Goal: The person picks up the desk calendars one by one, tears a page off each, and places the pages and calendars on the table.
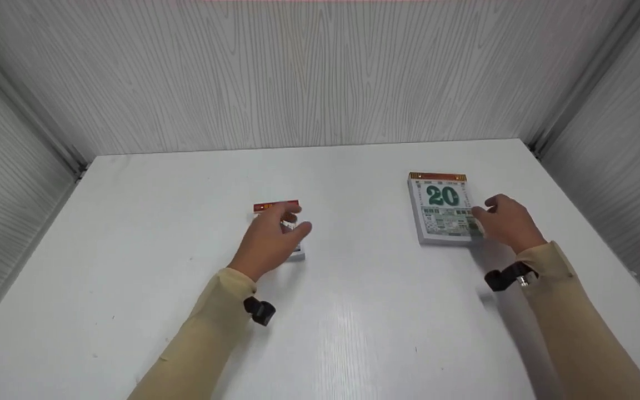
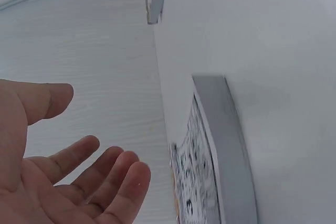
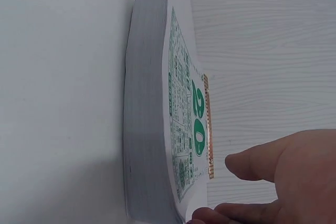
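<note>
My left hand (image 1: pixel 269 236) hovers over a small tear-off calendar (image 1: pixel 296 256) with a red header strip, hiding most of it. In the left wrist view, its thumb and fingers (image 2: pixel 86 145) are spread apart beside the calendar (image 2: pixel 197 166), holding nothing. A larger tear-off calendar (image 1: pixel 445 208) with a green "20" and a red-and-gold header lies to the right. At its lower right edge is my right hand (image 1: pixel 506 222), thumb and fingers apart. The right wrist view has its fingertips (image 3: pixel 207 216) right at the corner of the thick page block (image 3: pixel 147 108), where the top sheet curves up.
Both calendars lie on a white table (image 1: pixel 348 311). Behind it stands a pale wood-grain panel (image 1: pixel 320 72), with similar panels (image 1: pixel 14 139) at the sides. Each wrist carries a small black camera (image 1: pixel 260 311) over a tan sleeve (image 1: pixel 198 344).
</note>
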`<state>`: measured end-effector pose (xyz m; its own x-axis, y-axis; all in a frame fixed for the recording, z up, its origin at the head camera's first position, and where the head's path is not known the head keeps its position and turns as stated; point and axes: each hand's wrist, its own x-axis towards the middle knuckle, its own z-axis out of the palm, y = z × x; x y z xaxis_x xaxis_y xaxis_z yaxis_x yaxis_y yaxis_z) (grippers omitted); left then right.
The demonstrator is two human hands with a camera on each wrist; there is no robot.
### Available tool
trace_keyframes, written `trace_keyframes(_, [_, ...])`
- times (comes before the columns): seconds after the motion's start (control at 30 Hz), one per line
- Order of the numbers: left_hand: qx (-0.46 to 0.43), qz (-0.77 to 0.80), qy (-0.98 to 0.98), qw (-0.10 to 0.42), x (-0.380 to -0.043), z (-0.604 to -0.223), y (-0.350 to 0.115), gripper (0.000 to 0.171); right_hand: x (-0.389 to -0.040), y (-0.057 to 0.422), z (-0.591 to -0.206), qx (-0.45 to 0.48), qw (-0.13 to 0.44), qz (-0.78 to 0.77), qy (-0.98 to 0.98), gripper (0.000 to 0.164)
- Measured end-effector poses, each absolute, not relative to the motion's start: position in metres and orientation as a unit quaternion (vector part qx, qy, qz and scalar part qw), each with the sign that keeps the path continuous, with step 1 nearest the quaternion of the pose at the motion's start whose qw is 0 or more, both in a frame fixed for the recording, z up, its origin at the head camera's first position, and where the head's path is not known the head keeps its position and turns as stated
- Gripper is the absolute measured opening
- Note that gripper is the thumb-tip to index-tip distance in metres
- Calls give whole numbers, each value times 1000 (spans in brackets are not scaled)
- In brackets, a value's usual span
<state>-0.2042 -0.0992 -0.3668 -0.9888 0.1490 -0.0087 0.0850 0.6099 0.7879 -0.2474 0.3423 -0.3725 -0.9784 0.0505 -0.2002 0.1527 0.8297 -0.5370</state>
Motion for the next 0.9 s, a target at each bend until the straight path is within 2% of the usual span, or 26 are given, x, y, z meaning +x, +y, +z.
trace_keyframes(0.17, [66,492,860,123,-204,-373,-77,44,-254,341,-377,63,97,-274,955,69])
trace_keyframes(0.3, [67,522,835,160,-204,-373,-65,44,-258,341,-386,66,93,-273,955,62])
trace_keyframes(0.5, [72,529,828,173,-205,-372,-53,43,-259,345,-389,65,89,-280,954,59])
trace_keyframes(0.9, [92,540,816,187,-206,-381,-31,46,-248,326,-381,63,136,-291,945,62])
